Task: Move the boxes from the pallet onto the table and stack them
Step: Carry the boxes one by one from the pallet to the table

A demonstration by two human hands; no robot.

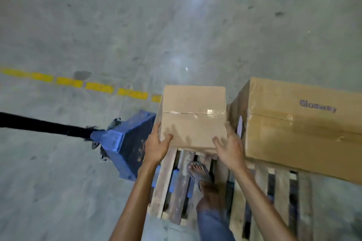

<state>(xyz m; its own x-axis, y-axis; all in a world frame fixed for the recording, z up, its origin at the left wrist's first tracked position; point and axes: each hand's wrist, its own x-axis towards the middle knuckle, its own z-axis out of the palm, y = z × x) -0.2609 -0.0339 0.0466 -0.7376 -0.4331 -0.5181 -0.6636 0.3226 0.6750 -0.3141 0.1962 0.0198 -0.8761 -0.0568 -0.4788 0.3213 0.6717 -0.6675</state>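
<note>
At the far left a black bar handle (pixel 39 124) slants in over the grey concrete floor (pixel 176 25) to a blue steel pallet jack (pixel 125 139), which noses under the left edge of the slatted wooden pallet (pixel 166 182). Behind it a broken yellow painted line (pixel 100 87) crosses the floor.

The left hand (pixel 156 146) is clamped on the near left corner of the small brown cardboard box (pixel 194 117), with the thumb over the top face and the fingers down the left side. The box sits at the pallet's far left corner, straight ahead of the person and between both hands, so neither arm has the shorter reach. Its top looks close to square, with no strong long axis. The taped seam runs left to right across it, square to the arms. I cannot tell whether its base is on the slats or just off them.

A sandalled foot (pixel 199 172) stands on the slats below the box. The right hand (pixel 229 148) grips the near right corner the same way, with its fingers in the narrow gap beside the large brown printed cardboard carton (pixel 301 131). That carton lies just beside the small one, its long axis running off toward the pallet's right edge.

No table shows from here, so I judge the lift must be followed by a turn away.
</note>
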